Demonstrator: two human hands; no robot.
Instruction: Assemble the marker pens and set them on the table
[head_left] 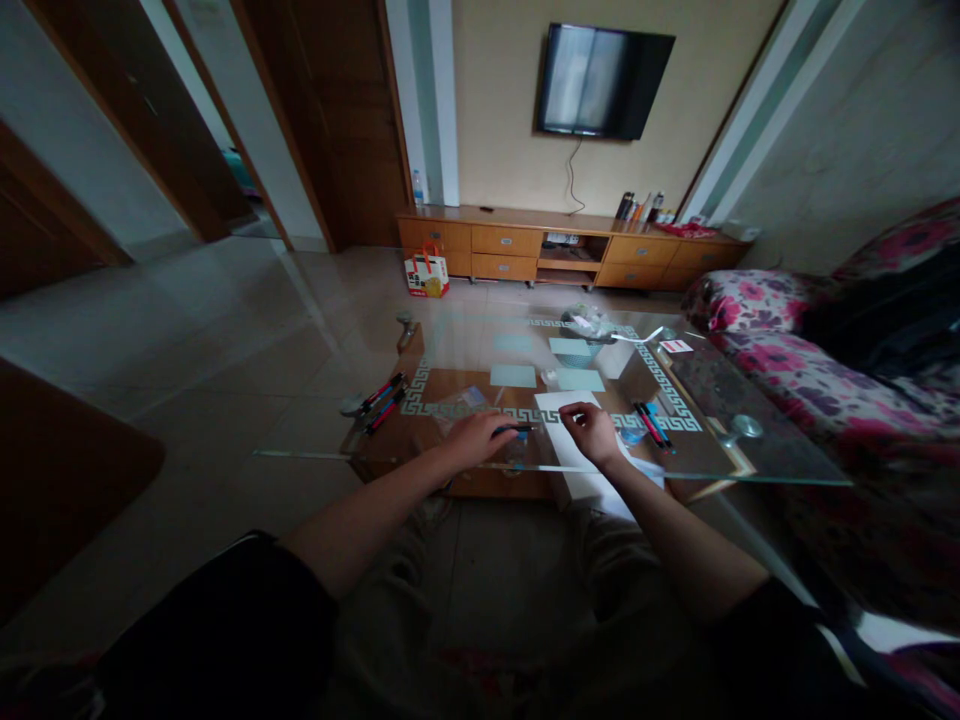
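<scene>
The left hand [476, 440] closes over the rear of a dark pen [517, 428], so the grip itself is hidden. What the right hand [595, 430] pinches at the white sheet [559, 415] is too small to tell. The sheet's near end hangs behind the glass worktop [765, 455] edge. Pens at left [382, 400] and right [652, 425] blur together, uncountable. The sofa [862, 380] is cut off by the right edge. Bottles [637, 207] on the cabinet are unreadable.

Glass table [757, 455]: white paper [559, 410], pens left [381, 400], pens right [652, 425].
</scene>
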